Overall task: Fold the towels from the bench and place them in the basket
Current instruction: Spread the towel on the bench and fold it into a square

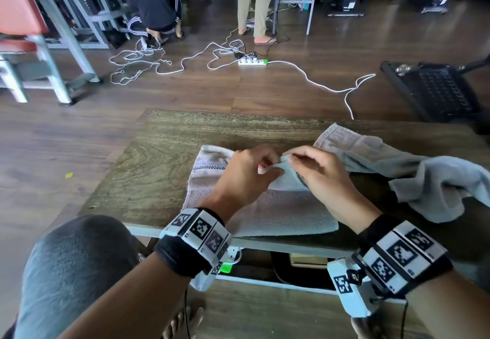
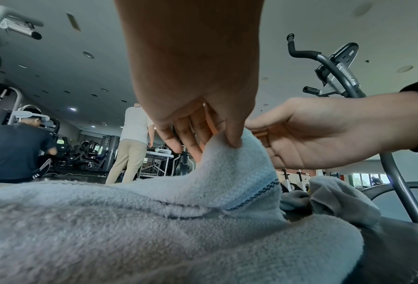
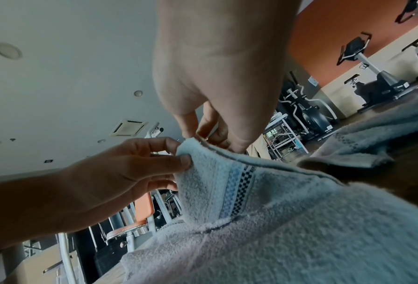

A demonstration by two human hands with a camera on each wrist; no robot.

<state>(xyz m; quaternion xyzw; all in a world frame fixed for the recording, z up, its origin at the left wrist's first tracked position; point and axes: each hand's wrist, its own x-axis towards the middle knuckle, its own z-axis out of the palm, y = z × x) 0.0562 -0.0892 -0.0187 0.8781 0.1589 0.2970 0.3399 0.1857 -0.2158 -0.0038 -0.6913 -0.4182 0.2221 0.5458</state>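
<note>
A pale blue-grey towel (image 1: 265,211) with a dark checked stripe lies flat on the wooden bench (image 1: 159,169). One corner of it is folded back and lifted at the middle. My left hand (image 1: 267,168) pinches that corner between thumb and fingers. My right hand (image 1: 288,159) pinches the same edge right beside it, fingertips almost touching the left ones. In the left wrist view the left thumb presses the towel (image 2: 203,211) at its raised peak. The right wrist view shows both hands on the towel (image 3: 276,221) corner. No basket is plainly recognisable.
A crumpled heap of more towels (image 1: 437,179) lies on the bench at the right. A black perforated object (image 1: 434,92) stands on the floor beyond. White cables and a power strip (image 1: 252,61) lie on the floor, and two people stand further back among gym machines.
</note>
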